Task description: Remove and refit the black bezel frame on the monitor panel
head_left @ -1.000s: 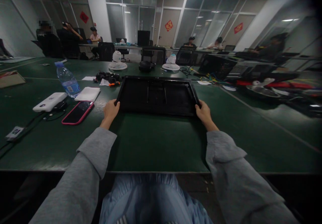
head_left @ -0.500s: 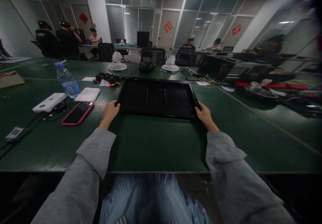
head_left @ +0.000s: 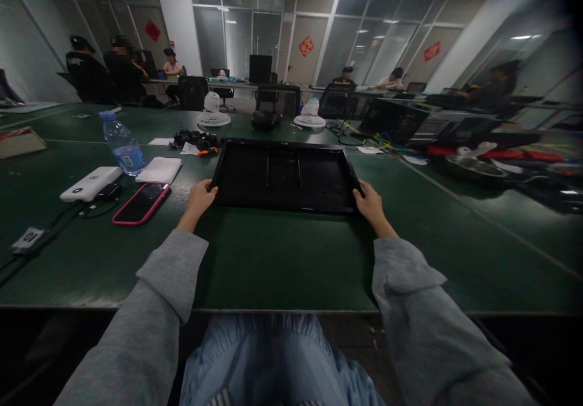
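Note:
A wide, shallow black tray-like panel (head_left: 243, 178) with a raised rim lies flat on the green tabletop in front of me. Two thin upright lines mark its middle, and a small light logo shows on the far rim. My left hand (head_left: 198, 199) is closed on its left edge, thumb on top and the other fingers mostly hidden. On the opposite edge, my right hand (head_left: 370, 205) grips in the same way. The pink-cased phone (head_left: 141, 203) lies a little left of my left hand.
Left of me are a white power bank (head_left: 91, 184) with cables, a water bottle (head_left: 122, 146) and a white pad (head_left: 159, 170). Two white fans (head_left: 213, 117) stand behind the panel. At right are a pan (head_left: 476, 166), loose cables (head_left: 385, 143) and a black box. People sit farther back.
My hands keep their hold on the panel, which stays in place. The view has shifted very slightly.

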{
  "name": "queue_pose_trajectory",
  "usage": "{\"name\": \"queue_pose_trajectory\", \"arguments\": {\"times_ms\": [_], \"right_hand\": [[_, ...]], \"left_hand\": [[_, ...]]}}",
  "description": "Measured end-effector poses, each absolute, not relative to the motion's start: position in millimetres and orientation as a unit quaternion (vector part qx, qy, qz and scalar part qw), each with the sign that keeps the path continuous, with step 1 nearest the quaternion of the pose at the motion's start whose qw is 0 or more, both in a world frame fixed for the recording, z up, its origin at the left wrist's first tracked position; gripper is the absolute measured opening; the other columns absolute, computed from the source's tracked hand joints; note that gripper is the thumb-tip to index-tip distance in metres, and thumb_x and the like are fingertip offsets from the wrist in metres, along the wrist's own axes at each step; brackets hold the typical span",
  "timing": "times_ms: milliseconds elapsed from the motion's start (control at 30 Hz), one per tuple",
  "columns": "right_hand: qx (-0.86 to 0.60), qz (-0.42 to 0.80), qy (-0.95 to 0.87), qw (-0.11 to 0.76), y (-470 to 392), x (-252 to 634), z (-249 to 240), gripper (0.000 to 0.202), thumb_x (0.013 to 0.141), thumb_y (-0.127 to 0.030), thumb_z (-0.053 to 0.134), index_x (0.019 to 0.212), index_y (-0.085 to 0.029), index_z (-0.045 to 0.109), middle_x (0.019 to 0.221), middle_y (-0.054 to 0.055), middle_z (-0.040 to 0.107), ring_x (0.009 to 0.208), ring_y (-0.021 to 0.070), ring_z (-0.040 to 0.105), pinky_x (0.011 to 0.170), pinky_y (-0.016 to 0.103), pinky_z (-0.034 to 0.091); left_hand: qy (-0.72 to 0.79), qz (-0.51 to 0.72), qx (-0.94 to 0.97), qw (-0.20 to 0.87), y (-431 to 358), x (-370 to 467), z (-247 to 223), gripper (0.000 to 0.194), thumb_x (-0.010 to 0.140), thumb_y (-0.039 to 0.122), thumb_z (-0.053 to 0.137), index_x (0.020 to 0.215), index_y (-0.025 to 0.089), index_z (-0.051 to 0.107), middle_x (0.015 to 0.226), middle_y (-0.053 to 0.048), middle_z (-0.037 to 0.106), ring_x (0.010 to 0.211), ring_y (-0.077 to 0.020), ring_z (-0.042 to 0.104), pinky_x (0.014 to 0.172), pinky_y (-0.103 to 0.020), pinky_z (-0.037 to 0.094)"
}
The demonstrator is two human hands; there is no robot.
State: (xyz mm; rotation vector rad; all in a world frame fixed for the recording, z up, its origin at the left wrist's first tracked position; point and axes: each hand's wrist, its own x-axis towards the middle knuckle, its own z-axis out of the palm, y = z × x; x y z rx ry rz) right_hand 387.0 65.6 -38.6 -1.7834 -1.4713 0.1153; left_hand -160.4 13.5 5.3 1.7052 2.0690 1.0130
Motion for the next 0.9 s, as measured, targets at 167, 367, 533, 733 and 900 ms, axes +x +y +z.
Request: {"name": "queue_pose_trajectory", "arguments": {"times_ms": [167,367,533,733,900], "right_hand": [[-0.697,0.063,-0.594,0.397,65,388,-36,0.061,0.09,-0.038,0.055,0.146,-0.017,0.063,0.113,0.017,0.076,0.116,0.0368,0.069,0.107,0.058,0.05],[-0.699,0.048,-0.59,0.401,64,384,-34,0.06,0.09,-0.039,0.055,0.146,-0.017,0.063,0.11,0.016,0.075,0.111,0.0355,0.071,0.106,0.055,0.051],[-0.692,0.041,-0.602,0.398,65,381,-35,0.06,0.09,-0.037,0.055,0.146,-0.015,0.062,0.113,0.018,0.075,0.113,0.0358,0.07,0.108,0.056,0.05],[-0.688,0.036,-0.605,0.4,66,381,-36,0.058,0.088,-0.036,0.057,0.141,-0.017,0.064,0.112,0.016,0.075,0.107,0.034,0.07,0.106,0.055,0.051],[-0.694,0.044,-0.601,0.394,67,382,-34,0.057,0.091,-0.043,0.056,0.139,-0.016,0.066,0.106,0.016,0.074,0.103,0.0331,0.07,0.102,0.053,0.053]], "left_hand": [[0.729,0.319,0.601,0.069,13,-158,-1,0.042,0.101,0.028,0.055,0.139,0.015,0.068,0.132,-0.018,0.075,0.125,-0.0321,0.07,0.109,-0.043,0.051],[0.722,0.317,0.611,0.066,15,-158,-4,0.041,0.101,0.027,0.055,0.138,0.013,0.066,0.135,-0.018,0.073,0.127,-0.0298,0.068,0.111,-0.042,0.05],[0.72,0.323,0.606,0.105,20,-160,-5,0.041,0.098,0.022,0.059,0.136,0.011,0.066,0.136,-0.019,0.072,0.129,-0.028,0.068,0.112,-0.039,0.05],[0.723,0.378,0.554,0.165,25,-160,-2,0.042,0.092,0.019,0.063,0.134,0.014,0.069,0.135,-0.016,0.074,0.127,-0.0263,0.069,0.11,-0.037,0.052],[0.752,0.358,0.533,0.151,20,-162,3,0.038,0.098,0.035,0.061,0.128,0.015,0.073,0.128,-0.017,0.077,0.122,-0.0303,0.071,0.106,-0.04,0.053]]}}
